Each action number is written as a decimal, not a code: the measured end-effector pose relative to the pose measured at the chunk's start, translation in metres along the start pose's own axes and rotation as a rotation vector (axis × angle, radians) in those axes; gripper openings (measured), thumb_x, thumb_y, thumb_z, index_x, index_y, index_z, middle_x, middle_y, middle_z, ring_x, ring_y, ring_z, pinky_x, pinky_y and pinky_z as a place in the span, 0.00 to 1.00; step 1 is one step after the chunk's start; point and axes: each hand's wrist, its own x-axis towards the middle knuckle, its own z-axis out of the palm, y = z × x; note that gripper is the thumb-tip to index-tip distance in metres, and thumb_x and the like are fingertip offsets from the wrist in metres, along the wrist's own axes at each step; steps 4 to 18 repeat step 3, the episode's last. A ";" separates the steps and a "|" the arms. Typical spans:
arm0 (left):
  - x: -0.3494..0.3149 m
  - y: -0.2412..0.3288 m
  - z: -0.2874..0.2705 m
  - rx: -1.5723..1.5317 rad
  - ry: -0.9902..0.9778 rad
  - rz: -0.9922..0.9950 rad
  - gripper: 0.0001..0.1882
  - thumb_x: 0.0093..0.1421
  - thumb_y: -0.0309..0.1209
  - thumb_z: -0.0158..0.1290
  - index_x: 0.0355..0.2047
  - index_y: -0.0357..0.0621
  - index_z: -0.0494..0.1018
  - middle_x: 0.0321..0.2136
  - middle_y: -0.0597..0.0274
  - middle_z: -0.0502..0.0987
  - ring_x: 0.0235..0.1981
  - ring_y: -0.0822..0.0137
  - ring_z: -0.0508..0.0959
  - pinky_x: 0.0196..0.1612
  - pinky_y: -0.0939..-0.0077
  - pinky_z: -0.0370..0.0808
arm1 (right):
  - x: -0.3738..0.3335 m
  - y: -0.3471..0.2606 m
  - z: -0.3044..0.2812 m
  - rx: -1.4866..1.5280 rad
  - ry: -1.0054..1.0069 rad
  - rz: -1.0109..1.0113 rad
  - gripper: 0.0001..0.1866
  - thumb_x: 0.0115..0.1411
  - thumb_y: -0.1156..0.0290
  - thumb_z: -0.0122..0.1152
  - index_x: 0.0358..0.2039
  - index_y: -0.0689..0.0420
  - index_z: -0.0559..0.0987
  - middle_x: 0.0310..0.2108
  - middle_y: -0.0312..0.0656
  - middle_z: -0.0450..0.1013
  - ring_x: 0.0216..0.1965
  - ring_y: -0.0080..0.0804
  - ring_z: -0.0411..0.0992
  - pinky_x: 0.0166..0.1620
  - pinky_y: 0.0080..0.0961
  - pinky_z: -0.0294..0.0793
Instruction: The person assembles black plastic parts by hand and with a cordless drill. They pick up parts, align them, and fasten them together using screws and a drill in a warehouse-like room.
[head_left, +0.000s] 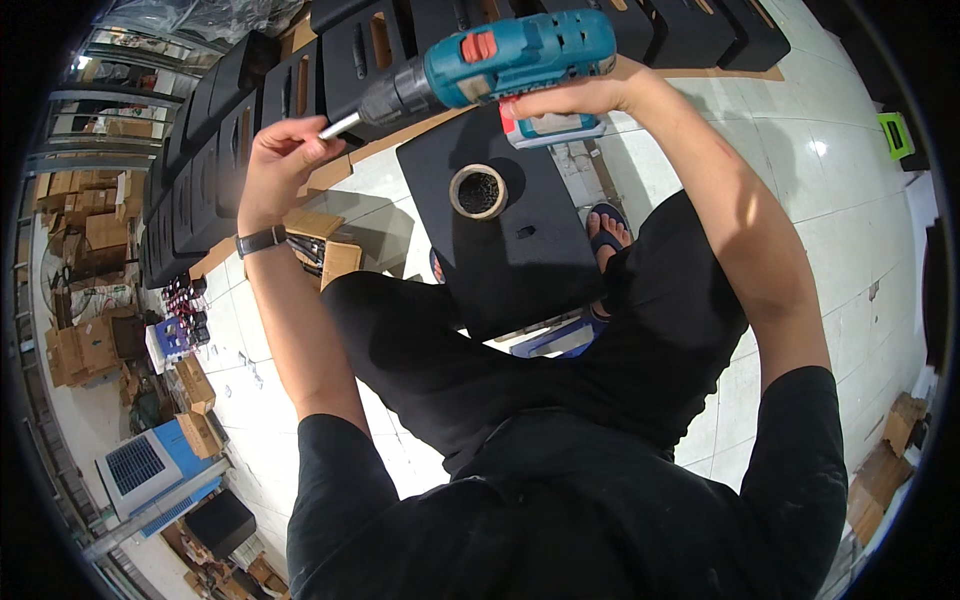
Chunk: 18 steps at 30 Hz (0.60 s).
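A teal and black cordless drill [520, 60] is held up in front of me, lying almost level and pointing left. My right hand [585, 95] is wrapped round its handle, above the red and teal battery. From the chuck a silver driver bit [342, 126] reaches to my left hand [285, 160], whose fingers are pinched at its tip. Whatever small thing they hold is hidden. Below the drill, between my knees, lies a black board or box top [520, 270] with a small oblong hole. On it stands a round tan bowl [479, 191] of small dark pieces, probably screws.
Several black slotted boxes [290, 90] stand in a row ahead and to the left. An open cardboard box [325, 245] with dark parts sits left of the board. Cartons [90, 345] and a blue and white unit [150, 470] are farther left, on the tiled floor [840, 230].
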 end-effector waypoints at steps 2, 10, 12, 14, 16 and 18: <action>0.007 -0.011 -0.001 -0.071 0.099 0.082 0.18 0.64 0.23 0.65 0.54 0.37 0.80 0.39 0.57 0.85 0.45 0.57 0.87 0.54 0.56 0.85 | 0.009 0.010 0.000 0.101 -0.043 -0.002 0.20 0.61 0.55 0.74 0.49 0.51 0.87 0.37 0.38 0.85 0.37 0.24 0.81 0.46 0.27 0.82; 0.016 -0.015 0.003 -0.106 0.158 0.126 0.19 0.65 0.23 0.65 0.56 0.38 0.79 0.39 0.58 0.85 0.45 0.56 0.87 0.54 0.54 0.85 | 0.015 0.006 -0.002 0.098 -0.043 -0.018 0.20 0.61 0.55 0.74 0.49 0.51 0.87 0.37 0.38 0.85 0.37 0.24 0.81 0.46 0.27 0.82; 0.016 -0.015 0.003 -0.106 0.158 0.126 0.19 0.65 0.23 0.65 0.56 0.38 0.79 0.39 0.58 0.85 0.45 0.56 0.87 0.54 0.54 0.85 | 0.015 0.006 -0.002 0.098 -0.043 -0.018 0.20 0.61 0.55 0.74 0.49 0.51 0.87 0.37 0.38 0.85 0.37 0.24 0.81 0.46 0.27 0.82; 0.016 -0.015 0.003 -0.106 0.158 0.126 0.19 0.65 0.23 0.65 0.56 0.38 0.79 0.39 0.58 0.85 0.45 0.56 0.87 0.54 0.54 0.85 | 0.015 0.006 -0.002 0.098 -0.043 -0.018 0.20 0.61 0.55 0.74 0.49 0.51 0.87 0.37 0.38 0.85 0.37 0.24 0.81 0.46 0.27 0.82; 0.016 -0.015 0.003 -0.106 0.158 0.126 0.19 0.65 0.23 0.65 0.56 0.38 0.79 0.39 0.58 0.85 0.45 0.56 0.87 0.54 0.54 0.85 | 0.015 0.006 -0.002 0.098 -0.043 -0.018 0.20 0.61 0.55 0.74 0.49 0.51 0.87 0.37 0.38 0.85 0.37 0.24 0.81 0.46 0.27 0.82; 0.016 -0.015 0.003 -0.106 0.158 0.126 0.19 0.65 0.23 0.65 0.56 0.38 0.79 0.39 0.58 0.85 0.45 0.56 0.87 0.54 0.54 0.85 | 0.015 0.006 -0.002 0.098 -0.043 -0.018 0.20 0.61 0.55 0.74 0.49 0.51 0.87 0.37 0.38 0.85 0.37 0.24 0.81 0.46 0.27 0.82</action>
